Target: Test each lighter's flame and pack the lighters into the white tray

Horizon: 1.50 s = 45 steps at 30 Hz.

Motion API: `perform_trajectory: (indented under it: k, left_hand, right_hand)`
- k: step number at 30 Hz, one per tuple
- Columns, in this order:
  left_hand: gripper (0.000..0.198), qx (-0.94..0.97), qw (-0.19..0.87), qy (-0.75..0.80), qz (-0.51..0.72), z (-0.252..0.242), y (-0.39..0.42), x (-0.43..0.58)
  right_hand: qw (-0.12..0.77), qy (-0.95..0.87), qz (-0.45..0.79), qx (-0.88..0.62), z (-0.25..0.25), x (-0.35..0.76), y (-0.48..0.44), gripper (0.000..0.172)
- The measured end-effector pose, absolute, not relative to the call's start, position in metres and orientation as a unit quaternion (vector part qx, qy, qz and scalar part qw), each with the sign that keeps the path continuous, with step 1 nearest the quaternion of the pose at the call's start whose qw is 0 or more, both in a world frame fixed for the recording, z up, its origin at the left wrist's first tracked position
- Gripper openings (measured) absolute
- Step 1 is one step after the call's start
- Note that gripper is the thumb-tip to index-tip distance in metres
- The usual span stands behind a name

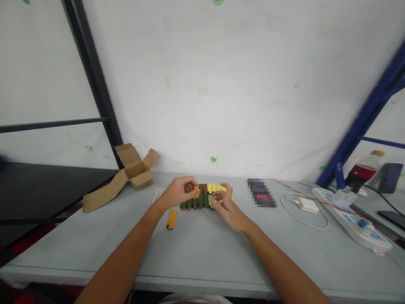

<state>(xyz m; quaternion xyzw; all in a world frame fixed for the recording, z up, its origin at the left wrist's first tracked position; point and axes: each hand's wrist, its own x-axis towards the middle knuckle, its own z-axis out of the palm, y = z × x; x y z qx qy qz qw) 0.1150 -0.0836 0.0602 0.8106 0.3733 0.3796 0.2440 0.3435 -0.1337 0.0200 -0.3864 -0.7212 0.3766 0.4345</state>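
On the table (202, 253), block rows (204, 197) lie between both hands. Aligning a piece likely needs the rows held steady and square. Left hand (179, 192) pinches an orange block (196, 192) at the rows' left end. Right hand (228, 207), fingers curled, touches the right end; its grip cannot be told.

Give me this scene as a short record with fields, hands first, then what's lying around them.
Left hand: grip closed on an orange block at the back row
Right hand: fingers spread on the block rows, grip open
Rows: green in front, yellow and brown behind, packed side by side
Loose: orange piece lying alone on the table, apart from the rows
Left side: opened cardboard box
Right side: white charger with cable, power strip, bottle
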Motion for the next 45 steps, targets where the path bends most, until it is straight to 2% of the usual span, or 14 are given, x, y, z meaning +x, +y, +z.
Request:
perform_trajectory:
  k: [3, 7, 14, 20, 26, 30, 32, 37, 45]
  left_hand:
    - [0.018, 0.791, 0.19, 0.454, 0.365, 0.072, -0.071, 0.074]
    - [0.021, 0.791, 0.207, 0.478, 0.32, 0.066, -0.059, 0.051]
    - [0.021, 0.803, 0.212, 0.484, 0.275, 0.062, -0.058, 0.054]
    - [0.024, 0.807, 0.213, 0.476, 0.278, 0.064, -0.059, 0.057]
    - [0.019, 0.818, 0.195, 0.468, 0.271, 0.064, -0.06, 0.057]
    - [0.014, 0.823, 0.177, 0.467, 0.272, 0.064, -0.061, 0.058]
    - [0.013, 0.821, 0.177, 0.469, 0.273, 0.065, -0.061, 0.058]
    - [0.011, 0.821, 0.173, 0.469, 0.275, 0.064, -0.061, 0.058]
    - [0.016, 0.827, 0.168, 0.467, 0.264, 0.062, -0.058, 0.052]
  right_hand:
    - [0.442, -0.715, 0.356, -0.408, 0.024, 0.352, -0.129, 0.05]
    - [0.446, -0.725, 0.34, -0.4, 0.021, 0.352, -0.126, 0.045]
    - [0.398, -0.777, 0.308, -0.377, 0.016, 0.34, -0.134, 0.042]
    - [0.361, -0.851, 0.196, -0.327, 0.015, 0.317, -0.148, 0.022]
    - [0.241, -0.949, 0.052, -0.197, 0.004, 0.279, -0.156, 0.04]
    - [0.203, -0.962, 0.007, -0.184, 0.001, 0.261, -0.15, 0.047]
    - [0.195, -0.963, -0.015, -0.183, 0.001, 0.255, -0.147, 0.044]
    - [0.195, -0.96, -0.046, -0.193, 0.001, 0.252, -0.139, 0.024]
    - [0.203, -0.951, -0.044, -0.228, 0.001, 0.265, -0.145, 0.02]
